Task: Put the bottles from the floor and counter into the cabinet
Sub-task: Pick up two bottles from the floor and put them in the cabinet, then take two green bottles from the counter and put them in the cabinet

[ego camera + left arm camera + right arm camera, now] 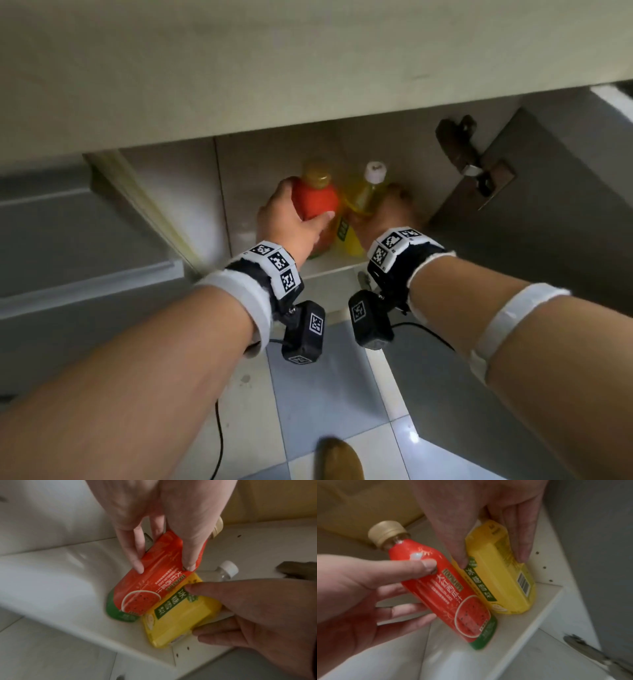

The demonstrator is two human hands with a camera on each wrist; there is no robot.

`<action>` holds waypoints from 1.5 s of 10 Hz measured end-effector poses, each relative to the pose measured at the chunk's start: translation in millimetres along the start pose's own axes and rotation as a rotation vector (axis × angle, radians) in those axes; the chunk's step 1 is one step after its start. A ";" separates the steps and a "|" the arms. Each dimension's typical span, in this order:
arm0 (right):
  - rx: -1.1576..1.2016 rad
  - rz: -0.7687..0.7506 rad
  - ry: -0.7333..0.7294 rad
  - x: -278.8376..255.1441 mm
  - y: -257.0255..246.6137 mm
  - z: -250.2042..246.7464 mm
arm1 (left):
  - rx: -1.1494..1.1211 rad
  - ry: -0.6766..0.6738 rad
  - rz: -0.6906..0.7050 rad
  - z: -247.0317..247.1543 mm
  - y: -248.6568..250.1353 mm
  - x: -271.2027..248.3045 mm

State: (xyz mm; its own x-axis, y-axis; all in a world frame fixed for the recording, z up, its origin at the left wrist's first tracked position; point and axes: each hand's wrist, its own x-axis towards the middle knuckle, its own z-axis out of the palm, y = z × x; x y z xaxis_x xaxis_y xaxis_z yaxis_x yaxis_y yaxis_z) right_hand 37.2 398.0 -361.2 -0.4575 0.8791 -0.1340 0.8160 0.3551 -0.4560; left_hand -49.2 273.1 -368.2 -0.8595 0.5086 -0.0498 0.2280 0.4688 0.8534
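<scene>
Both hands reach into the open cabinet (329, 265). My left hand (305, 202) grips a red watermelon-label bottle (317, 202) with a gold cap, thumb on the front and fingers behind. The red bottle (440, 588) leans to the left, its green base (120, 614) down at the white shelf. My right hand (390, 209) grips a square yellow bottle (361, 197) with a white cap (229, 568). The yellow bottle (505, 588) stands on the shelf close to the right wall and touches the red one. The right hand (494, 561) holds it by its upper half.
The countertop edge (308, 68) overhangs the cabinet opening. An open door with a dark hinge (472, 161) stands on the right, and grey cabinet fronts (85, 240) on the left. Below lies a tiled floor (325, 394) with a brown rounded thing (339, 459).
</scene>
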 end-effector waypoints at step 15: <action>0.035 -0.206 -0.126 -182.5 -213.1 -410.4 | 0.081 0.057 0.131 -342.1 343.9 -114.8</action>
State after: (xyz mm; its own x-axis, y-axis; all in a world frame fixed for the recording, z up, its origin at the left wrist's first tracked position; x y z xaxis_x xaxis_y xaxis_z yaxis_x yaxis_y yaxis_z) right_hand 91.8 292.4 121.5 -0.6549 0.7422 -0.1426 0.6894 0.5092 -0.5152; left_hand -28.6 128.9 108.5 -0.8444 0.5280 0.0906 0.3735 0.4591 0.8061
